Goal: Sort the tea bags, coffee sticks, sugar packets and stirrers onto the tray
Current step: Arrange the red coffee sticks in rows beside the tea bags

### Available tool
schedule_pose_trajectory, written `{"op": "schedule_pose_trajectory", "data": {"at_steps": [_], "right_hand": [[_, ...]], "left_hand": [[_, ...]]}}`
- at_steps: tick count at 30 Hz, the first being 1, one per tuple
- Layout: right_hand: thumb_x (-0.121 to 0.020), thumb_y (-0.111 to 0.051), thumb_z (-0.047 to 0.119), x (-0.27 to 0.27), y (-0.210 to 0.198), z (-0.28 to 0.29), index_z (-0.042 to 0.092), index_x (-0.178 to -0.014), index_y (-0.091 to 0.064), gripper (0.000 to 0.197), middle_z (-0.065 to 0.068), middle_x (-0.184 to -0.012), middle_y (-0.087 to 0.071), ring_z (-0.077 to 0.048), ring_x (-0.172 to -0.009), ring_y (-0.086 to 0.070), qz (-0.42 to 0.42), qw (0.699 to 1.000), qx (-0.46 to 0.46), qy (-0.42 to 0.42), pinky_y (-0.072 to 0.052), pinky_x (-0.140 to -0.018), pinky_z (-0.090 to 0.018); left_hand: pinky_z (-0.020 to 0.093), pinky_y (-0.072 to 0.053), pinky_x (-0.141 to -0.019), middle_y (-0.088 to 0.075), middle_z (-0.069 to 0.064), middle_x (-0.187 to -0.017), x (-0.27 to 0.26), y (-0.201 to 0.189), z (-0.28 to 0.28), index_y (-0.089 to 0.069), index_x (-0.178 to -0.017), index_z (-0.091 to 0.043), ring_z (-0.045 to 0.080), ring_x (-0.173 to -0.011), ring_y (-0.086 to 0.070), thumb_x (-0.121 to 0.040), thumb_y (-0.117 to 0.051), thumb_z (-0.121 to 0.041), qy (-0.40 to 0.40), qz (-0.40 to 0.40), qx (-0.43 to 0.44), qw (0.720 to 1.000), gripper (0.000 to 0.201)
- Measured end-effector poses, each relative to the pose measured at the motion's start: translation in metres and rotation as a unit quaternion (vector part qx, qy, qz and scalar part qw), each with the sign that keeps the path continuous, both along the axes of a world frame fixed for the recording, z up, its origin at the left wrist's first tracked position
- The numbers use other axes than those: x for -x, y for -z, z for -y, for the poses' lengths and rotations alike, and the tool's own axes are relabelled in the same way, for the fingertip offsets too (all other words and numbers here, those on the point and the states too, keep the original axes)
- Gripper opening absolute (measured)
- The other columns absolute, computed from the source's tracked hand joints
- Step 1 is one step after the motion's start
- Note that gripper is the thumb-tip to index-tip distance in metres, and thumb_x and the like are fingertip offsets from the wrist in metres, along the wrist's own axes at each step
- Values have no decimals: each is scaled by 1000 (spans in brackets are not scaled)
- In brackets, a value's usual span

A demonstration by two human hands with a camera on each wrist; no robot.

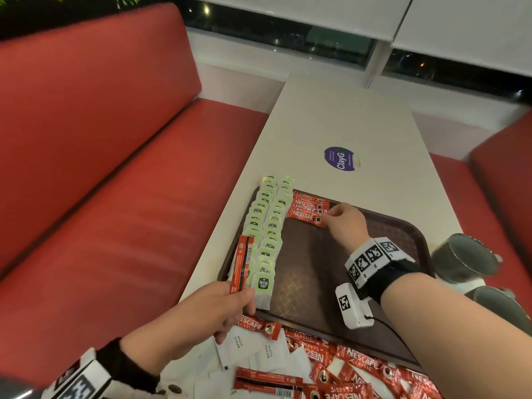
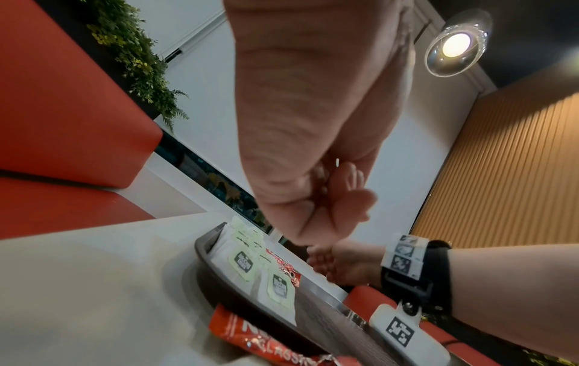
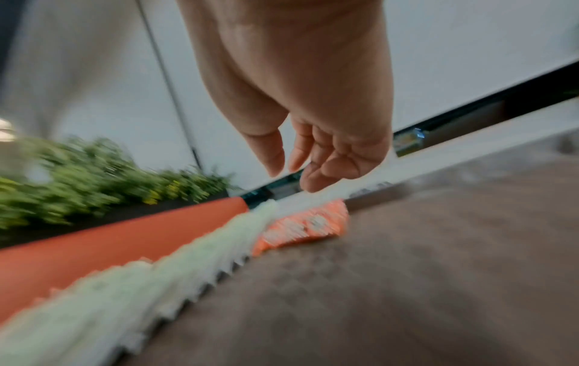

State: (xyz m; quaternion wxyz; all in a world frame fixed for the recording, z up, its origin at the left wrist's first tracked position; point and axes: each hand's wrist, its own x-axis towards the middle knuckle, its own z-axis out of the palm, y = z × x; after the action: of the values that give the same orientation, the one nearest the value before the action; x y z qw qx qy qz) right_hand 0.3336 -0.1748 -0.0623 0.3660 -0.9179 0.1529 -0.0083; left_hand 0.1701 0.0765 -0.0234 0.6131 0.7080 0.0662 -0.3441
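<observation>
Head view, left to right: left hand point(image 1: 201, 309) pinches a couple of coffee sticks point(image 1: 241, 264) over the tray's point(image 1: 408, 226) near-left corner, beside two rows of tea bags point(image 1: 266, 226). Right hand point(image 1: 347, 223), fingers loose, reaches the coffee sticks laid at the far edge point(image 1: 309, 208). Sugar packets point(image 1: 253, 349) sit loose on the table point(image 1: 345, 116).

Head view overhead; wrist views low, tray point(image 1: 331, 283) shared.
</observation>
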Motion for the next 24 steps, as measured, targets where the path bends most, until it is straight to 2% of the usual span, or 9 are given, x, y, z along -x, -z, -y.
{"op": "schedule_pose_trajectory", "data": {"at_steps": [2,4,7,9,11,14,18,21,24], "right_hand": [[-89,-62,28,23,-32,-17,19,-82,-61,12,1,-87,-65,-16,-86,-59,42,996,-17,-75,-42,-74,-28],[-93,-56,38,56,-66,-37,21,-74,-62,26,6,-73,-65,-11,-73,-59,56,985,-28,-164,-41,-66,-27],[-91,-51,50,108,-100,-56,20,-76,-64,36,1,-65,-69,-8,-60,-63,-26,963,-70,-261,-50,-67,-26],[-87,-61,45,135,-105,-59,19,-82,-64,26,1,-62,-68,-6,-55,-61,-79,950,-95,-286,-51,-63,-22],[-85,-69,26,152,-99,-56,19,-83,-63,9,5,-56,-62,0,-50,-55,-74,952,-110,-277,-45,-57,-14],[-84,-69,16,167,-88,-47,24,-78,-63,12,5,-59,-61,0,-53,-54,-38,959,-119,-253,-44,-60,-16],[-89,-65,20,189,-84,-34,24,-79,-67,11,-2,-74,-69,-21,-71,-64,24,960,-169,-220,-52,-71,-31],[-91,-62,16,201,-80,-27,26,-76,-65,18,0,-69,-66,-15,-66,-59,60,964,-175,-189,-48,-68,-26],[-89,-63,10,210,-77,-23,25,-78,-65,19,0,-66,-63,-11,-64,-57,70,961,-207,-167,-47,-64,-20]], "left_hand": [[24,-36,-50,-37,-6,-52,2,-3,2,-58,-83,-8,7,-44,-30,-98,-46,-32,5,0,-10,1000,31],[23,-37,-53,-41,-11,-53,4,-8,6,-56,-77,-15,5,-45,-35,-98,-46,-35,29,32,-76,996,30],[17,-34,-53,-45,-10,-66,8,-12,13,-48,-74,-21,4,-56,-41,-98,-41,-42,111,133,-223,959,32],[22,-31,-54,-46,-7,-69,10,-13,17,-51,-83,-15,7,-59,-41,-99,-39,-44,146,179,-265,936,35],[22,-31,-53,-48,-6,-70,12,-14,20,-51,-82,-16,7,-60,-42,-98,-40,-42,148,200,-273,929,33],[20,-30,-52,-46,-6,-67,15,-17,20,-45,-73,-20,6,-57,-40,-97,-46,-39,117,218,-241,939,31],[19,-41,-56,-55,-5,-70,23,-19,18,-55,-87,-21,2,-59,-46,-90,-59,-38,99,216,-153,959,18],[22,-46,-61,-56,-11,-64,30,-22,18,-60,-96,-16,1,-57,-50,-90,-62,-25,62,164,-34,984,11],[24,-47,-64,-57,-10,-62,33,-23,18,-60,-99,-10,7,-59,-53,-90,-62,-12,40,142,7,989,9]]}}
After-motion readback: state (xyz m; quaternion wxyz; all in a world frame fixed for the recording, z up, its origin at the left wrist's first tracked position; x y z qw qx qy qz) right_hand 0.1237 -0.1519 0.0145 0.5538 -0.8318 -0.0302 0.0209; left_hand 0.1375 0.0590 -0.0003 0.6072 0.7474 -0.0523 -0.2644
